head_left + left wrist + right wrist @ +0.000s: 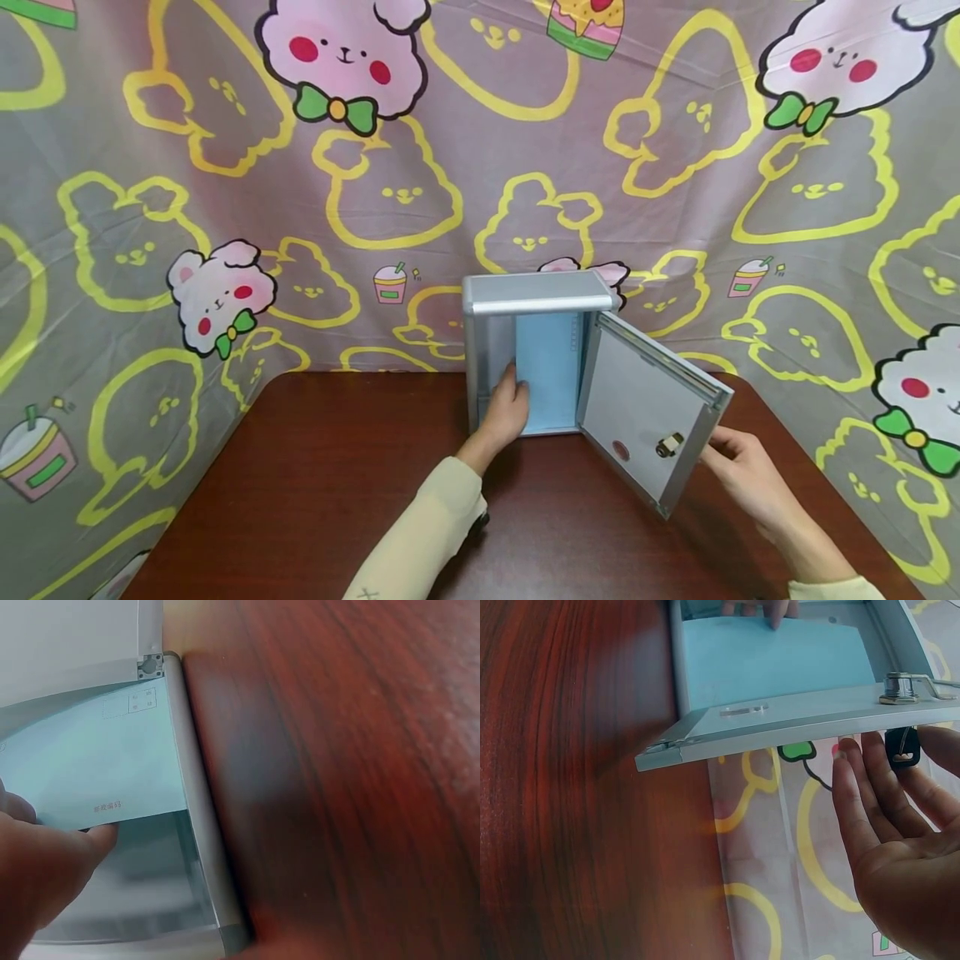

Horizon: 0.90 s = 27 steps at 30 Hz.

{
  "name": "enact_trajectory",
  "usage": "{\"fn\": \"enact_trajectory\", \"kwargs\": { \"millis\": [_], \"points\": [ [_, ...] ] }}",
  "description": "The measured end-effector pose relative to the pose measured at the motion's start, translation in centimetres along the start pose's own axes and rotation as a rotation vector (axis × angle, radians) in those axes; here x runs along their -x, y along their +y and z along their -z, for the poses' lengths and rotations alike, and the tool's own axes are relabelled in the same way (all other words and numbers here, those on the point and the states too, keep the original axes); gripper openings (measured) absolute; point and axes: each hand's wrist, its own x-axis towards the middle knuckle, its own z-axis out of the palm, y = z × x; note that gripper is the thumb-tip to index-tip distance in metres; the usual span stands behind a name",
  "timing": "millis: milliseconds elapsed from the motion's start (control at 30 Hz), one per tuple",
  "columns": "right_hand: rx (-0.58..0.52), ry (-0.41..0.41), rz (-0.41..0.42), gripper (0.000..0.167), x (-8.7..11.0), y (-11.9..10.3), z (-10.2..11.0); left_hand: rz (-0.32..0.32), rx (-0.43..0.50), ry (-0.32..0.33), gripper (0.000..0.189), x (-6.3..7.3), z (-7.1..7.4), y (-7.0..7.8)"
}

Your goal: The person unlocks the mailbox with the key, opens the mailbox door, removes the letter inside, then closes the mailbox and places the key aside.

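Left hand (506, 408) is pinching the left edge of a blue envelope (547, 375), and the right one (900, 847) has the key (902, 750) between thumb and fingers on the door's (645, 400) outer face. Envelope's probably super light, bendy and easy to crease, so that free left edge seems the spot to grab. It's upright inside the metal box (536, 287), toward the right; door's swung out near-right. Box sits on the table's (337, 467) far side, cartoon cloth (405, 192) behind.
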Motion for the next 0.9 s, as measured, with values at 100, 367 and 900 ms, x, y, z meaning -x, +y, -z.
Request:
{"fn": "enact_trajectory", "kwargs": {
  "millis": [100, 367, 900],
  "points": [
    [0.006, 0.007, 0.005, 0.031, 0.0, 0.0, 0.0, -0.022, -0.019, -0.001, 0.055, 0.1, 0.3, 0.0],
    [0.005, 0.014, 0.015, 0.03, 0.1, -0.1, -0.1, -0.047, 0.01, -0.034, 0.054, 0.9, 0.8, 0.7],
    [-0.006, 0.008, 0.018, 0.032, 0.1, 0.1, -0.1, -0.093, 0.013, -0.058, 0.04, 2.5, 1.3, 1.8]
  ]
}}
